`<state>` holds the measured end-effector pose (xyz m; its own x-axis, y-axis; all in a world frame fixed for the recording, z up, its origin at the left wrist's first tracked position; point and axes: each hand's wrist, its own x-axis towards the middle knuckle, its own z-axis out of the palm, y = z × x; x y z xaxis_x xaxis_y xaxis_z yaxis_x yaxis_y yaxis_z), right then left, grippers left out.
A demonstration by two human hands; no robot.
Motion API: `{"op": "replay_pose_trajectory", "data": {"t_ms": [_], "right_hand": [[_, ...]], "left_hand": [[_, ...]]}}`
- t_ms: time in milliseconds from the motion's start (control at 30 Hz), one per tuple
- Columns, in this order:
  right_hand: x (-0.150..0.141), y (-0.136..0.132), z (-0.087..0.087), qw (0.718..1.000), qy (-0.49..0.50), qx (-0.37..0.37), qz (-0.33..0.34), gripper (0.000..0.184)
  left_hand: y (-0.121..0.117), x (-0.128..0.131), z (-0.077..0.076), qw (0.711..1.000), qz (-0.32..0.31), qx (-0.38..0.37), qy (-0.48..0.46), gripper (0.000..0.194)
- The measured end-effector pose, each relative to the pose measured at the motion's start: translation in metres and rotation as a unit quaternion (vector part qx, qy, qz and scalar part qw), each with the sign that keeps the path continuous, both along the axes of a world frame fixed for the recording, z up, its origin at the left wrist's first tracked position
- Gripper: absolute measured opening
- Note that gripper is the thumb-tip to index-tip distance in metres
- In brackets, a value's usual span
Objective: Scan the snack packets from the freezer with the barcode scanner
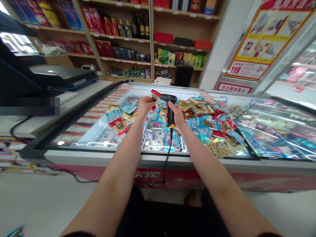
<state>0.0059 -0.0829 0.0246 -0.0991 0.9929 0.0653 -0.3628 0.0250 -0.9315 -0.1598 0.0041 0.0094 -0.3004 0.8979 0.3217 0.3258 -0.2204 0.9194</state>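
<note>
In my right hand is a black and yellow barcode scanner, gripped by its handle, its head tilted to the left. A black cord hangs from the handle's lower end. My left hand pinches a small red snack packet just left of the scanner's head. Beneath both hands, many blue, gold and red snack packets lie in loose heaps on the glass top of a chest freezer. One heap lies left of my left hand, a larger one to the right.
A black machine stands on the counter at left. The scanner's cord droops over the freezer's front edge. Behind rise wooden shelves with bottles and boxes. A red and yellow sign hangs at right.
</note>
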Motion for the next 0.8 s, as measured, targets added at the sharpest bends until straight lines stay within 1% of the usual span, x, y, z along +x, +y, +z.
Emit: {"op": "replay_pose_trajectory", "data": {"t_ms": [67, 133, 400, 633, 800], "right_hand": [[0.002, -0.001, 0.002, 1.000, 0.007, -0.005, 0.003, 0.053], [0.002, -0.002, 0.004, 1.000, 0.006, -0.012, 0.005, 0.053], [0.005, -0.006, 0.007, 0.999, 0.005, -0.039, 0.011, 0.054], [0.008, -0.004, 0.004, 0.998, 0.008, -0.050, 0.028, 0.052], [0.008, -0.006, 0.005, 0.998, 0.013, -0.057, 0.026, 0.054]], "left_hand": [[0.002, 0.001, -0.004, 0.999, -0.011, 0.019, 0.024, 0.021], [0.003, 0.000, -0.008, 0.998, -0.008, 0.030, 0.047, 0.023], [0.006, -0.003, -0.014, 0.996, 0.007, 0.008, 0.086, 0.029], [0.008, -0.004, -0.017, 0.997, 0.009, 0.005, 0.081, 0.027], [0.008, -0.004, -0.017, 0.996, 0.014, 0.019, 0.090, 0.019]]}}
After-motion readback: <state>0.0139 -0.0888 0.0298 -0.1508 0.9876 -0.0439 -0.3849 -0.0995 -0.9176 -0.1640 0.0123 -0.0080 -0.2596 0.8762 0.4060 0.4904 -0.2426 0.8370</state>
